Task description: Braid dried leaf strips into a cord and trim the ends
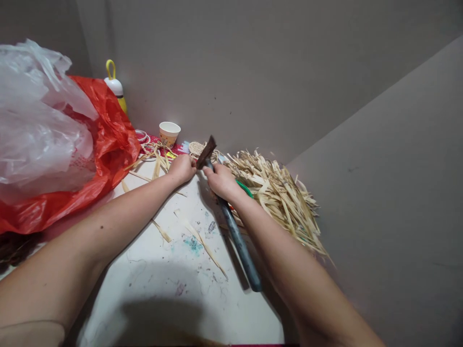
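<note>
My right hand (221, 182) is closed round a long tool (238, 241) with a dark grey handle and a rusty blade (206, 152) pointing up and away. My left hand (182, 168) is closed just left of the blade, fingers curled; what it pinches is hidden. Both hands meet over the white table (152, 279), beside a heap of pale straw strips (278, 193) on the right. A few loose strips (198, 238) lie on the table under my forearms.
A red plastic bag (108, 140) under a clear one (36, 120) fills the left. Behind stand a yellow-and-white bottle (116, 86), a paper cup (169, 133) and a coiled woven disc (197, 147). Grey-brown walls enclose the back and right.
</note>
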`<state>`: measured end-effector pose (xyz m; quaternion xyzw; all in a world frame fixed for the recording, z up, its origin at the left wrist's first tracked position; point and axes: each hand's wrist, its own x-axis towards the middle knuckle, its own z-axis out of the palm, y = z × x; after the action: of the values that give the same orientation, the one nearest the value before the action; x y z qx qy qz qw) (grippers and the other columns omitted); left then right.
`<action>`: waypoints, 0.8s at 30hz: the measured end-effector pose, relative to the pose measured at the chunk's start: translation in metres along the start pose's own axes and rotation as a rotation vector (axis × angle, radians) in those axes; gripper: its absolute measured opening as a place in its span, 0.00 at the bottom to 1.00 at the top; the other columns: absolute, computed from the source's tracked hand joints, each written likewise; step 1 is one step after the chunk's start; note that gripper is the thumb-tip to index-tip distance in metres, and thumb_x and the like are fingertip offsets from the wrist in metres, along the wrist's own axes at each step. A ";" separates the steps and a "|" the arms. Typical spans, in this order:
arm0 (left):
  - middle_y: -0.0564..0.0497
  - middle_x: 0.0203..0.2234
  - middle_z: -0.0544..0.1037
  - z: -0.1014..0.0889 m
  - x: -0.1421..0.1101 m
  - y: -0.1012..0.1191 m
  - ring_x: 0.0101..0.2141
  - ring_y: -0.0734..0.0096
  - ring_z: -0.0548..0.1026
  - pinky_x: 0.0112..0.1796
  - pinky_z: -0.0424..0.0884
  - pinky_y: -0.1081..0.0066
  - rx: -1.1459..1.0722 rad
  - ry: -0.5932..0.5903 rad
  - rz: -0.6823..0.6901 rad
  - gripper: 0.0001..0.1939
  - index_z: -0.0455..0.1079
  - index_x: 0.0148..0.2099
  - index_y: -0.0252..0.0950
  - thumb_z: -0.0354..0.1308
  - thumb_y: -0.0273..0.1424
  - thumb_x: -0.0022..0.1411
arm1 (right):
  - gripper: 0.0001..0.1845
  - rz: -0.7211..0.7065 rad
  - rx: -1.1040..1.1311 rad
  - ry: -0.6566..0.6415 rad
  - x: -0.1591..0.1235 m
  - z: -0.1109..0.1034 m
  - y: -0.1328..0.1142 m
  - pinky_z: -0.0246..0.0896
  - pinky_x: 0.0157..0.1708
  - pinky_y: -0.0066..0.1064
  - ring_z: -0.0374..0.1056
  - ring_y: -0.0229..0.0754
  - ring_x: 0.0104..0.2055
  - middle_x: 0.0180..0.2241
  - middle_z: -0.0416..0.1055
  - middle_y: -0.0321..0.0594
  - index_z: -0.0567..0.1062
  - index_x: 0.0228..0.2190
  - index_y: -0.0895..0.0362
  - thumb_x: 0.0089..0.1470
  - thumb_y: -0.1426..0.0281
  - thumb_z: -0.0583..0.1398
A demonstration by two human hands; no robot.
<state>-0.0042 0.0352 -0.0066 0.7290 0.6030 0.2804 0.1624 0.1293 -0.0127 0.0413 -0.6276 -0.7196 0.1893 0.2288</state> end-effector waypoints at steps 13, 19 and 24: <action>0.46 0.28 0.81 0.001 0.000 -0.001 0.30 0.67 0.74 0.34 0.66 0.71 -0.007 -0.007 -0.016 0.11 0.80 0.33 0.34 0.56 0.29 0.52 | 0.13 0.047 0.034 0.038 0.002 -0.003 -0.003 0.57 0.26 0.29 0.64 0.41 0.21 0.17 0.65 0.37 0.68 0.26 0.57 0.57 0.63 0.50; 0.46 0.29 0.81 -0.001 -0.001 0.001 0.30 0.67 0.75 0.34 0.66 0.71 -0.015 -0.011 -0.020 0.11 0.80 0.34 0.34 0.56 0.28 0.53 | 0.12 0.089 0.083 0.008 0.001 -0.003 -0.001 0.57 0.22 0.29 0.62 0.40 0.17 0.15 0.63 0.35 0.67 0.28 0.56 0.57 0.63 0.50; 0.46 0.29 0.81 0.000 0.000 0.000 0.31 0.67 0.75 0.35 0.66 0.71 -0.020 -0.011 -0.007 0.11 0.80 0.33 0.33 0.56 0.29 0.52 | 0.13 0.038 0.080 0.063 0.004 -0.001 0.002 0.56 0.23 0.28 0.63 0.40 0.19 0.15 0.63 0.35 0.66 0.26 0.55 0.57 0.62 0.50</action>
<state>-0.0041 0.0352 -0.0065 0.7268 0.6017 0.2818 0.1739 0.1309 -0.0084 0.0419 -0.6374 -0.6916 0.2024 0.2729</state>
